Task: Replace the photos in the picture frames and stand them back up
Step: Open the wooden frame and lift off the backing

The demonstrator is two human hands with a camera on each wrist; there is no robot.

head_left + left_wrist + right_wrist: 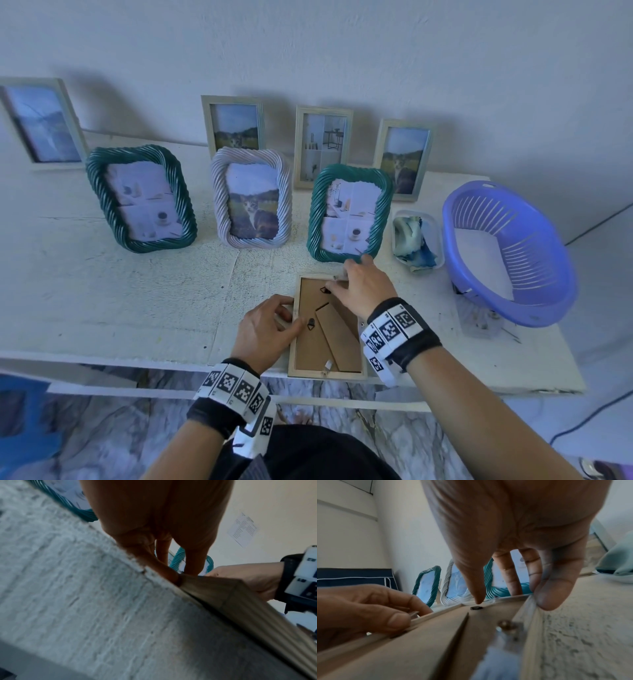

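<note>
While the wooden frame lies face-down at the surface front edge, left hand pinches its left-side tab, right hand grips its far right corner; teal frame stands just behind.

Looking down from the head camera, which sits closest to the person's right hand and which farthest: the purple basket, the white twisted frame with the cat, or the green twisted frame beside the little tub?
From the right hand:
1. Green twisted frame, just beyond the fingertips.
2. White twisted frame, back and to the left.
3. Purple basket, off to the right; nearly level with the white frame, so that order is uncertain.
</note>
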